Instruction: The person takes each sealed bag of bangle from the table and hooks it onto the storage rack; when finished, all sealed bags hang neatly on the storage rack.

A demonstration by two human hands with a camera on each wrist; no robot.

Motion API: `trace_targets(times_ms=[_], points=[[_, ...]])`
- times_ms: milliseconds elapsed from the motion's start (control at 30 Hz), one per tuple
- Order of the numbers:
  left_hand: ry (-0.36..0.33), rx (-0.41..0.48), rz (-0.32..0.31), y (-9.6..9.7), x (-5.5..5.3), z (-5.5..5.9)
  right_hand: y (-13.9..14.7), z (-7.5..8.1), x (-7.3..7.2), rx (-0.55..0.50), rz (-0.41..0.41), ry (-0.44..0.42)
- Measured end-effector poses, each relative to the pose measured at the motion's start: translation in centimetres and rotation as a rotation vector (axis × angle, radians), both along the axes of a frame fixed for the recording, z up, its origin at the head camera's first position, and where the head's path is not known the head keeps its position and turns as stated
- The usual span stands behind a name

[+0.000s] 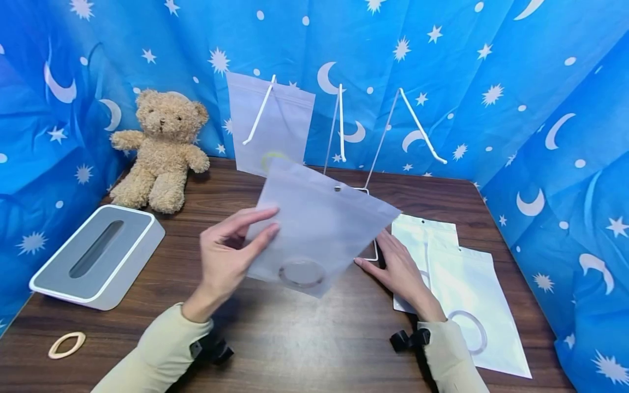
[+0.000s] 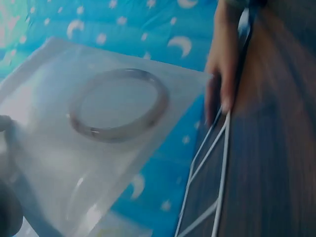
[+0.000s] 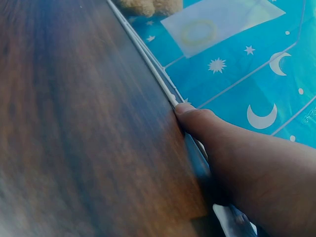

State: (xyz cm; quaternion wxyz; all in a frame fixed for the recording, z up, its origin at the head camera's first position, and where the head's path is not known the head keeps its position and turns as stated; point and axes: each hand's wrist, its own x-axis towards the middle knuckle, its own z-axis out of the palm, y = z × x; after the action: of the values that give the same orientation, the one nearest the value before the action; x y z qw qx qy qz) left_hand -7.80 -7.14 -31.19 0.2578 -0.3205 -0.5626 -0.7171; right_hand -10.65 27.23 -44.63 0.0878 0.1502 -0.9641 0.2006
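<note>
My left hand (image 1: 223, 259) pinches the left edge of a translucent frosted zip bag (image 1: 309, 218) between thumb and fingers. The bag hangs tilted above the table, in front of a white wire display rack (image 1: 342, 125). A brownish bangle (image 2: 163, 101) lies inside it, at the lower end in the head view. My right hand (image 1: 400, 273) holds the corner of the rack's base, its thumb (image 3: 195, 116) on the wire; its other fingers are partly hidden. From the rack's left hook hangs another frosted bag (image 1: 275, 117) with a yellow ring in it.
Two whitish bags (image 1: 472, 300) overlap on the table at right, the front one holding a pale purple ring. At left are a teddy bear (image 1: 162, 147), a grey-and-white tissue box (image 1: 132, 267) and a wooden-looking ring (image 1: 61, 356). Blue star-patterned cloth (image 1: 530, 125) encloses the table.
</note>
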Motion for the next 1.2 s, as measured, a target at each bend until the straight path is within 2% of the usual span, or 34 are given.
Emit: trace_targets(times_ms=[100,167,267,367,467,867,1033,1200], points=[[-0.020,0.033,-0.014,1.9,-0.2,-0.1,0.2,-0.1,-0.2,-0.010,0.036,0.041],[-0.030,0.052,0.002,2.7,-0.4,-0.1,0.2,-0.1,-0.2,-0.007,0.043,0.047],[-0.026,0.072,0.048,3.4,-0.9,-0.2,0.1,0.0,-0.1,0.005,0.017,0.010],[-0.013,0.087,0.088,3.7,-1.6,-0.3,-0.1,0.1,-0.1,0.014,-0.021,-0.035],[-0.014,0.084,0.103,3.7,-2.3,-0.5,-0.3,0.3,-0.1,0.011,-0.038,-0.044],[-0.067,0.073,0.111,4.0,-4.2,-1.1,0.2,0.4,-0.1,0.017,-0.039,-0.032],[-0.085,0.064,0.144,4.7,-6.0,-1.3,0.2,0.3,0.0,0.018,-0.039,-0.021],[-0.096,0.061,0.202,5.4,-8.9,-2.4,0.1,0.1,0.1,0.014,-0.040,-0.026]])
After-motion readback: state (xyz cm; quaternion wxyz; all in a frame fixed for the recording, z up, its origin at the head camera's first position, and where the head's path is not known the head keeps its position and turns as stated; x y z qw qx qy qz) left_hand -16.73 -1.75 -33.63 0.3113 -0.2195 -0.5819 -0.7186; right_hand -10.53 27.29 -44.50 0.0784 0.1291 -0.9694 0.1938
